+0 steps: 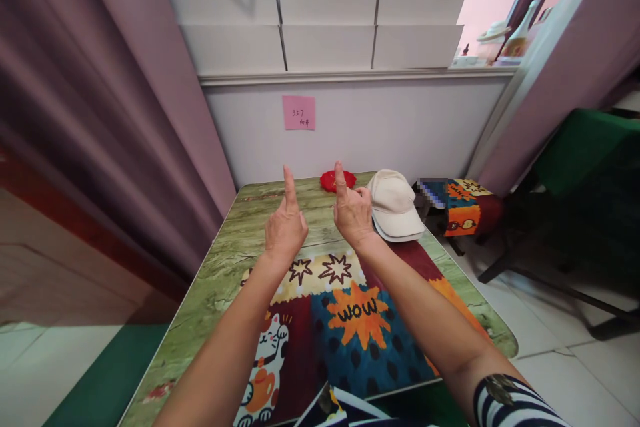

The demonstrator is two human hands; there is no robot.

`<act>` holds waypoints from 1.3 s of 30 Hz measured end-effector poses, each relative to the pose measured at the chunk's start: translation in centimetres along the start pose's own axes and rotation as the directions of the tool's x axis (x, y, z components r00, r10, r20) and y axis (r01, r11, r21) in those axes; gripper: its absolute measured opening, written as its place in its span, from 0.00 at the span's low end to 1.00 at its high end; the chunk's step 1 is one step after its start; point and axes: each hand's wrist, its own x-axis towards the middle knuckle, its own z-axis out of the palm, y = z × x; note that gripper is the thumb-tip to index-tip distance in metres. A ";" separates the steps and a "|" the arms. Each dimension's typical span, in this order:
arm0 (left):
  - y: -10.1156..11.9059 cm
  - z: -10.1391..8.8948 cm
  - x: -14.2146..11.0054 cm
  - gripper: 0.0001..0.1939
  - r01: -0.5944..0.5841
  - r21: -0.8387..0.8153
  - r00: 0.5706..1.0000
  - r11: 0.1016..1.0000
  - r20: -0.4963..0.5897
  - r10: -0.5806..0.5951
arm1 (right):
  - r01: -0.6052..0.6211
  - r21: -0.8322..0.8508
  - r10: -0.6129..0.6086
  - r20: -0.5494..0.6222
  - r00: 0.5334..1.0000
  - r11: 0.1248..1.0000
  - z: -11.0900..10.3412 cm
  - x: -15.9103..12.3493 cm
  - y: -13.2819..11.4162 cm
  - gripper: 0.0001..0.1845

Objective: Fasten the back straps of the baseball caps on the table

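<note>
My left hand (286,223) and my right hand (353,210) are both raised over the green table (220,273), backs toward me. Each has its index finger pointing up and the other fingers curled in, with nothing in them. A colourful mat (345,320) with a cat and the word "WOW" lies on the table below my forearms. A cream cap (396,208) rests just right of my right hand. A small red object (331,180) sits at the table's far edge, beyond my fingertips.
A pink note (299,112) is stuck on the wall ahead, under stacked white boxes (327,10). Purple curtains (110,100) hang at left and right. A stool with a patterned cover (463,207) and a dark chair (575,213) stand to the right.
</note>
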 end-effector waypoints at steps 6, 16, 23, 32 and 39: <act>-0.3 0.3 0.0 0.53 0.015 -0.011 1.000 1.000 0.003 -0.015 | -0.005 0.006 0.006 -0.009 1.000 1.000 0.0 -0.1 -0.1 0.47; -6.6 12.9 -10.1 0.30 -0.158 -0.123 0.974 0.980 0.142 0.175 | -0.061 0.133 0.005 0.390 0.921 0.989 7.9 -11.5 1.9 0.35; -9.0 16.3 -13.2 0.21 -0.225 -0.135 0.960 0.965 0.141 0.244 | -0.156 0.227 0.027 0.485 0.874 0.961 10.3 -14.7 3.5 0.28; -9.2 16.1 -12.7 0.20 -0.190 -0.199 0.968 0.962 0.125 0.217 | -0.182 0.298 0.037 0.435 0.900 0.937 10.8 -15.4 3.6 0.25; -9.1 16.0 -12.7 0.19 -0.172 -0.222 0.972 0.960 0.117 0.201 | -0.302 0.221 0.317 -0.031 0.948 0.927 7.0 -5.1 11.3 0.27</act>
